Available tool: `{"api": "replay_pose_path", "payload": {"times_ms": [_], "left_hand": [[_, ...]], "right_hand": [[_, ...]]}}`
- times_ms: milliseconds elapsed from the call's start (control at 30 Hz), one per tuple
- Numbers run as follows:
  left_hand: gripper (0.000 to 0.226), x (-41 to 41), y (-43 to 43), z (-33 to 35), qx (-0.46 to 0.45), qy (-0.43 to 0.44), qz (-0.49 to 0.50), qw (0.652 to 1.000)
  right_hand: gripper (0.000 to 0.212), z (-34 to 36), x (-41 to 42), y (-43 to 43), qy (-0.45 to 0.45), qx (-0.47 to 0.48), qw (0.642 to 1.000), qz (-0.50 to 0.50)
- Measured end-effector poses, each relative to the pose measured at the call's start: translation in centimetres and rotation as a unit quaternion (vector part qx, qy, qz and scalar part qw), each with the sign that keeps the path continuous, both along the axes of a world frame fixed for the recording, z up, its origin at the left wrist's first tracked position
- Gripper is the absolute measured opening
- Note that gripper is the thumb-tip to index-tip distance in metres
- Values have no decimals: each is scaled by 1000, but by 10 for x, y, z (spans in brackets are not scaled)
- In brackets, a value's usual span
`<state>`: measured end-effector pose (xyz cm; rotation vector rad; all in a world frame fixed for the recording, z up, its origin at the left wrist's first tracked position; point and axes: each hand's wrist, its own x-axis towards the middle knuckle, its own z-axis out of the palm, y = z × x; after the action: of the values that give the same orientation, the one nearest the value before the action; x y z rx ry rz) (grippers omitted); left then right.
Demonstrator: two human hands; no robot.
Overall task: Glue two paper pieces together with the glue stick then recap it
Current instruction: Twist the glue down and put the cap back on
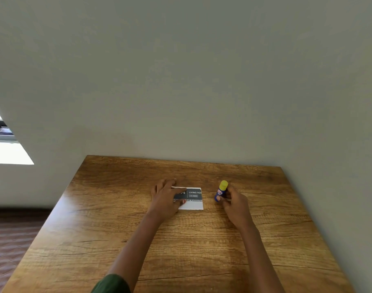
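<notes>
A small printed paper piece (193, 198), white with a dark header band, lies flat on the wooden table (180, 246). My left hand (166, 197) rests on its left part, fingers spread and pressing down, hiding that side. Whether a second piece lies beneath cannot be told. To the right, my right hand (233, 200) grips a blue glue stick (220, 192) with its yellow cap on. The stick is tilted, cap end pointing up and away, just right of the paper.
The table stands against a plain grey wall (202, 81). A bright window (3, 144) is at the far left. Reddish floor (9, 240) shows beyond the table's left edge. A green sleeve (113, 284) is at the bottom.
</notes>
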<state>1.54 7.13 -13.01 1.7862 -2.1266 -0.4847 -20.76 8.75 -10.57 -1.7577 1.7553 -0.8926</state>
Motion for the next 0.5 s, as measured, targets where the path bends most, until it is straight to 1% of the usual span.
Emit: {"api": "replay_pose_path", "payload": {"times_ms": [200, 300, 367, 433, 500], "left_hand": [[43, -1, 2, 0, -18, 19, -7, 1000], [45, -1, 2, 1, -23, 21, -4, 999], [47, -1, 3, 3, -40, 23, 0, 999], [50, 1, 1, 5, -70, 8, 18, 997], [55, 2, 0, 7, -104, -8, 45, 994]], "right_hand": [[44, -1, -3, 2, -20, 35, 999, 10], [48, 2, -5, 3, -29, 51, 998, -4], [56, 6, -8, 4, -5, 54, 998, -14], [71, 14, -11, 7, 27, 50, 998, -13], [80, 24, -10, 8, 46, 20, 999, -7]]}}
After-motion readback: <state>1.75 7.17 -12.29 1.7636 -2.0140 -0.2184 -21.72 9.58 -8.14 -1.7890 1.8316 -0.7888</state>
